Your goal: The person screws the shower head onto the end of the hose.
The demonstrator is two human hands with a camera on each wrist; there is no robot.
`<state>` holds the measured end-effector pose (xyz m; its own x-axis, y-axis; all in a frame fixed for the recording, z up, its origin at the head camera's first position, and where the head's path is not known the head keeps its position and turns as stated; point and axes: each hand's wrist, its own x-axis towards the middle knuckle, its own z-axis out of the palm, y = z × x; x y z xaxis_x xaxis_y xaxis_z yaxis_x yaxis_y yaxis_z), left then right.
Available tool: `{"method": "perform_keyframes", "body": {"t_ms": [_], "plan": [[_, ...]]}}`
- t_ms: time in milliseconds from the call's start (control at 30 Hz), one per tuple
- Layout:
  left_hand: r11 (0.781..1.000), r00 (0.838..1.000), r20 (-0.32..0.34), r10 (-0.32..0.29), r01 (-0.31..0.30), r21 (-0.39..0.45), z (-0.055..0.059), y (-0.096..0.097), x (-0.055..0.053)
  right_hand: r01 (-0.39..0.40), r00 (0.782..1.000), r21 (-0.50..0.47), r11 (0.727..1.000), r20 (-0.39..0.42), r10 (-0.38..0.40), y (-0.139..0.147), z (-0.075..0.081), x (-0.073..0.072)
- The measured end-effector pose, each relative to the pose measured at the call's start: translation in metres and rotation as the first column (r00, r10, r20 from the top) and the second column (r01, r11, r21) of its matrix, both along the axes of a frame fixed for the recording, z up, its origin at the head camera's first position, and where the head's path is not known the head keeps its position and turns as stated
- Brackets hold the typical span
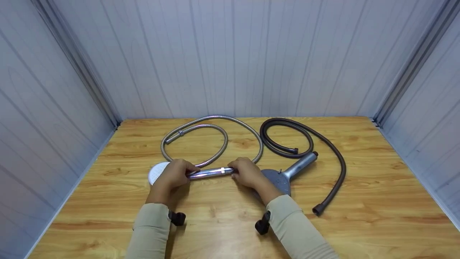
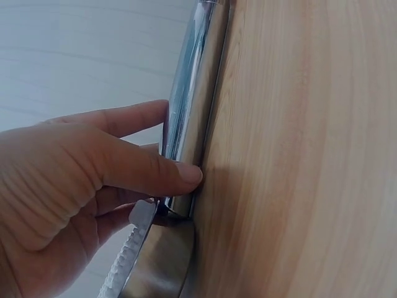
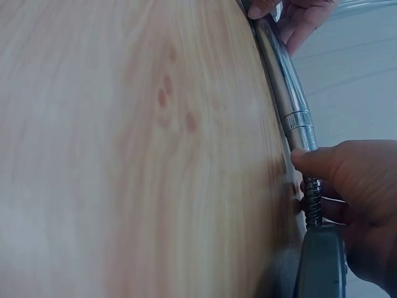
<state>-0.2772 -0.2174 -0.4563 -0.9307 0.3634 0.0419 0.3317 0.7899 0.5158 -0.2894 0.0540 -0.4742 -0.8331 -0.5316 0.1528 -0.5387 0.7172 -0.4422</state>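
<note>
Head view, handled item: one silver shower head [image 1: 158,173], white face up, at the left fingers, its shiny handle bridging the space between the two hands.

Left hand [image 1: 175,174]: thumb and fingers closed round the handle just above the head, apparently to keep it from turning.

Right hand [image 1: 248,173]: thumb and fingers pinched at the handle's far end, on the collar of the silver hose [image 1: 261,144]; collar and handle sit in line, seemingly so that the two parts meet squarely. Tightness of the joint: cannot be told.

Silver hose, remainder: looped beyond both sets of fingers, its slack probably leaving the held end free to move.

Grey shower head [image 1: 277,180]: just right of the right fingers, partly hidden by that arm, held by neither hand.

Dark hose [image 1: 337,154]: coiled beyond and right of the right fingers, one end trailing nearer.

Wooden table [image 1: 222,223]: beneath all fingers, supporting the lot.
</note>
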Motion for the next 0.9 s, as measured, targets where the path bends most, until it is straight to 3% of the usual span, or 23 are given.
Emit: {"method": "perform_keyframes", "body": {"t_ms": [133,267,500,700,900], "plan": [[1.0,1.0,-0.007,0.001,0.0,0.022,-0.001,-0.002,0.0,0.003,1.0,-0.011,1.0,0.017,-0.003,0.001,-0.001,-0.001],[0.996,0.999,0.031,0.018,-0.021,0.083,0.0,-0.004,0.002,0.012,1.0,-0.065,0.998,0.03,-0.01,0.002,-0.001,0.0],[0.976,0.993,0.08,0.087,-0.101,0.191,0.006,-0.003,0.006,0.041,0.999,-0.179,0.983,-0.022,-0.046,0.007,0.002,0.003],[0.97,0.993,0.058,0.105,-0.115,0.212,0.007,-0.002,0.005,0.058,0.996,-0.204,0.977,-0.062,-0.072,0.01,0.006,0.005],[0.968,0.997,-0.019,0.071,-0.064,0.241,0.005,-0.001,0.007,0.05,0.99,-0.225,0.973,-0.12,-0.078,0.011,0.009,0.01]]}}
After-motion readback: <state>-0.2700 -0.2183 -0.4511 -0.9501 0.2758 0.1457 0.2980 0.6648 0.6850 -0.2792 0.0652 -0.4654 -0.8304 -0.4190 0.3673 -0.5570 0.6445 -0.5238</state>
